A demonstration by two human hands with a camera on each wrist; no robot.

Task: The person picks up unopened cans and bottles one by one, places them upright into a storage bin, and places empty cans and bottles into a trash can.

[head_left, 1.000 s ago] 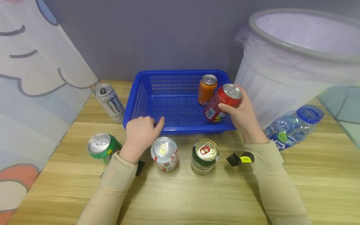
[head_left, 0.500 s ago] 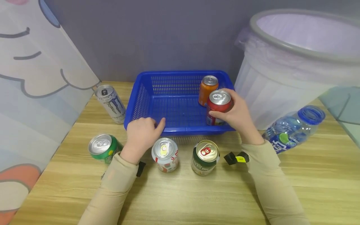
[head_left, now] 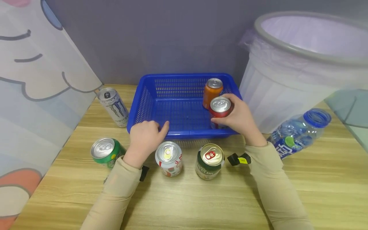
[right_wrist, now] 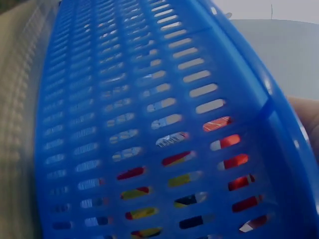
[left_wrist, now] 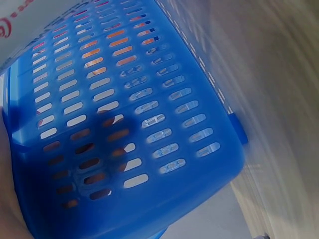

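Observation:
My right hand holds a red soda can around its upper side, inside the blue plastic basket at its front right. An orange can stands right behind the red one. My left hand grips the basket's front rim; its thumb lies along the rim, and skin shows through the slots in the left wrist view. Through the basket wall little else is distinct there. In the right wrist view, red and yellow parts of the can show behind the slotted wall, and the hand is mostly hidden.
In front of the basket stand a white can and a dark green can. A green can and a tall white can are at left. A lined bin and a clear bottle stand at right.
The right hand has lowered the red can into the basket and moved it left and nearer the front, turning it from tilted to upright. The left hand stays at the rim.

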